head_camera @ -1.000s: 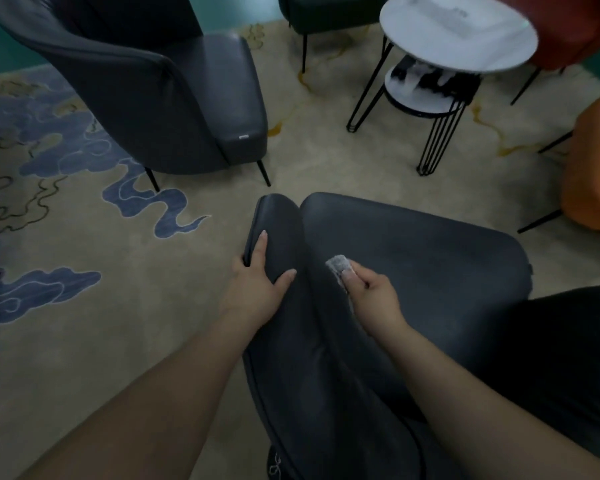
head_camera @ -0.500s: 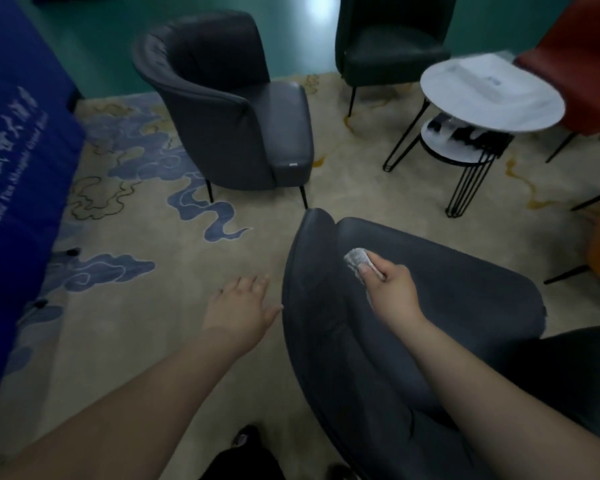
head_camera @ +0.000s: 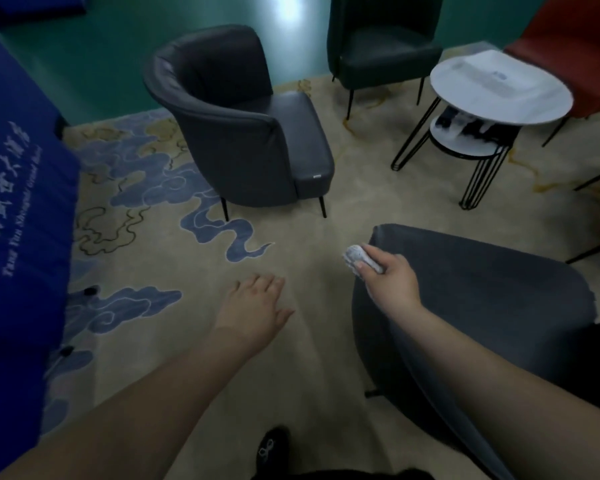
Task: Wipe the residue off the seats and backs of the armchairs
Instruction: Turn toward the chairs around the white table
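**Wipe step: at the near chair's edge, likely switching chairs**

Right hand (head_camera: 388, 280) pinches a crumpled pale wipe cloth (head_camera: 359, 258) at the top rim of the near dark grey leather armchair (head_camera: 482, 289), cloth just off the rim's left end. Left hand (head_camera: 257, 303) is released, fingers spread, hovering over the beige patterned carpet (head_camera: 309, 358), holding nothing. Second dark grey leather armchair (head_camera: 243, 133) stands well apart, ahead-left. My read: the next move is to step over and put cloth to its seat and back.

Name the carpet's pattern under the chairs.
Beige carpet with blue cloud swirls, seen in the head view.
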Tool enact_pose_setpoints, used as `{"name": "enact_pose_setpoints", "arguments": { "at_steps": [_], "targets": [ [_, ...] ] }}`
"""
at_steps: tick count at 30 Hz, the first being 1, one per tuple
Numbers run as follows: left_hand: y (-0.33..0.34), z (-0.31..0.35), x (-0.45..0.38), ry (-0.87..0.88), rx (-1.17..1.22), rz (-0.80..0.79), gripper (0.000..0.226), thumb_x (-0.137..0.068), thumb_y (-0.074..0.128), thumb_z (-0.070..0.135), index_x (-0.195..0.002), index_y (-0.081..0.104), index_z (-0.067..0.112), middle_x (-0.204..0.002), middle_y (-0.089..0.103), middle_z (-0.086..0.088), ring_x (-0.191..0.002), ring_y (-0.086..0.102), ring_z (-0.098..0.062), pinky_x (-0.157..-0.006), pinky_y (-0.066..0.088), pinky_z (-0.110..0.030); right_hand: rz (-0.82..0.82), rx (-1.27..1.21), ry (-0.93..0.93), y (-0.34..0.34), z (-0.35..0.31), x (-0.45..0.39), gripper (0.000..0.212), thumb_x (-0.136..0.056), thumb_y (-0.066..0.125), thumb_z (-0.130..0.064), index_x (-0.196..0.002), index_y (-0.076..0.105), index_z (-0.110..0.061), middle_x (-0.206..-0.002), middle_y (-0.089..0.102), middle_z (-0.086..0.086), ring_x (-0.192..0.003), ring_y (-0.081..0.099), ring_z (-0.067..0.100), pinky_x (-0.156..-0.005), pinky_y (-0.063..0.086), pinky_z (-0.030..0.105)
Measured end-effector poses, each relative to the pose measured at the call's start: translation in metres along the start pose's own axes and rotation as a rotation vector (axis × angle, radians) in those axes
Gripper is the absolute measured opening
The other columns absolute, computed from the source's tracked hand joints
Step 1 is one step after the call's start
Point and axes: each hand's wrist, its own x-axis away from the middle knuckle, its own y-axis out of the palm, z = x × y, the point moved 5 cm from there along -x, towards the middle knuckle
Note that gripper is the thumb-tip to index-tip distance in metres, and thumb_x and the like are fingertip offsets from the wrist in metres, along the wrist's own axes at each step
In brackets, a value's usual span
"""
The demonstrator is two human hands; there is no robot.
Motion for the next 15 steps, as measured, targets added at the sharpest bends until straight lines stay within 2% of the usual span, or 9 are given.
{"name": "enact_pose_setpoints", "arguments": {
  "at_steps": [1, 3, 5, 6, 9, 10, 12, 13, 15],
  "targets": [
    [-0.004, -0.014, -0.003, 0.013, -0.006, -0.009, 0.065, -0.097, 0.032, 0.057, -0.152, 0.022, 0.024, -0.157, 0.028, 0.003, -0.145, 0.021, -0.020, -0.116, 0.020, -0.040, 0.007, -0.022, 0.005, 0.008, -0.005, 0.001, 0.037, -0.087, 0.064, -0.032, -0.124, 0.062, -0.030, -0.109, 0.064, -0.008, -0.098, 0.059, 0.001, -0.081, 0.041, 0.012],
    [-0.011, -0.037, -0.012, 0.038, -0.031, -0.018, 0.066, -0.097, 0.032, 0.057, -0.153, 0.021, 0.023, -0.158, 0.026, 0.003, -0.146, 0.020, -0.021, -0.116, 0.019, -0.040, 0.034, -0.057, -0.010, 0.021, -0.016, 0.001, 0.028, -0.085, 0.066, -0.030, -0.111, 0.066, -0.038, -0.093, 0.070, -0.021, -0.087, 0.062, -0.007, -0.073, 0.045, 0.010],
    [-0.018, -0.053, -0.025, 0.065, -0.049, -0.025, 0.066, -0.097, 0.032, 0.057, -0.153, 0.020, 0.023, -0.158, 0.026, 0.002, -0.146, 0.020, -0.022, -0.115, 0.019, -0.039, 0.065, -0.033, -0.015, 0.027, -0.027, -0.002, 0.025, -0.082, 0.067, -0.031, -0.103, 0.060, -0.043, -0.086, 0.070, -0.019, -0.077, 0.060, -0.010, -0.067, 0.044, 0.011],
    [-0.022, -0.058, -0.033, 0.075, -0.053, -0.021, 0.066, -0.097, 0.032, 0.057, -0.152, 0.021, 0.023, -0.158, 0.026, 0.002, -0.145, 0.021, -0.021, -0.115, 0.020, -0.039, 0.084, -0.025, -0.012, 0.028, -0.032, -0.007, 0.026, -0.081, 0.068, -0.032, -0.102, 0.059, -0.044, -0.081, 0.069, -0.017, -0.076, 0.059, -0.011, -0.065, 0.043, 0.008],
    [-0.032, -0.066, -0.063, 0.104, -0.042, -0.009, 0.064, -0.097, 0.033, 0.057, -0.151, 0.024, 0.024, -0.157, 0.028, 0.003, -0.145, 0.021, -0.020, -0.114, 0.021, -0.038, 0.149, -0.025, -0.001, 0.026, -0.041, -0.031, 0.022, -0.080, 0.070, -0.024, -0.098, 0.066, -0.037, -0.067, 0.062, -0.031, -0.074, 0.057, -0.018, -0.059, 0.038, -0.002],
    [-0.035, -0.067, -0.076, 0.117, -0.036, -0.009, 0.064, -0.097, 0.033, 0.057, -0.151, 0.024, 0.024, -0.156, 0.028, 0.003, -0.145, 0.021, -0.020, -0.114, 0.021, -0.039, 0.164, -0.033, 0.019, 0.026, -0.042, -0.043, 0.019, -0.080, 0.070, -0.023, -0.098, 0.070, -0.031, -0.068, 0.062, -0.029, -0.076, 0.059, -0.013, -0.059, 0.037, -0.002],
    [-0.043, -0.068, -0.106, 0.150, -0.041, -0.004, 0.064, -0.097, 0.033, 0.056, -0.151, 0.024, 0.024, -0.156, 0.029, 0.003, -0.145, 0.020, -0.020, -0.115, 0.021, -0.039, 0.187, -0.024, 0.061, 0.027, -0.045, -0.072, 0.025, -0.082, 0.069, -0.027, -0.107, 0.071, -0.026, -0.085, 0.063, -0.016, -0.083, 0.061, 0.001, -0.066, 0.038, 0.003],
    [-0.047, -0.067, -0.123, 0.167, -0.055, -0.007, 0.064, -0.098, 0.032, 0.056, -0.152, 0.024, 0.024, -0.155, 0.030, 0.003, -0.145, 0.021, -0.020, -0.115, 0.021, -0.039, 0.189, -0.017, 0.078, 0.028, -0.044, -0.089, 0.029, -0.083, 0.068, -0.028, -0.112, 0.069, -0.026, -0.094, 0.063, -0.005, -0.088, 0.060, 0.006, -0.072, 0.041, 0.010],
    [-0.054, -0.067, -0.161, 0.189, -0.084, -0.029, 0.064, -0.098, 0.030, 0.057, -0.152, 0.022, 0.024, -0.156, 0.030, 0.003, -0.145, 0.021, -0.021, -0.115, 0.021, -0.039, 0.182, -0.029, 0.097, 0.029, -0.043, -0.125, 0.033, -0.084, 0.067, -0.029, -0.117, 0.067, -0.026, -0.105, 0.063, 0.006, -0.093, 0.062, 0.010, -0.082, 0.047, 0.021]
  ]
}}
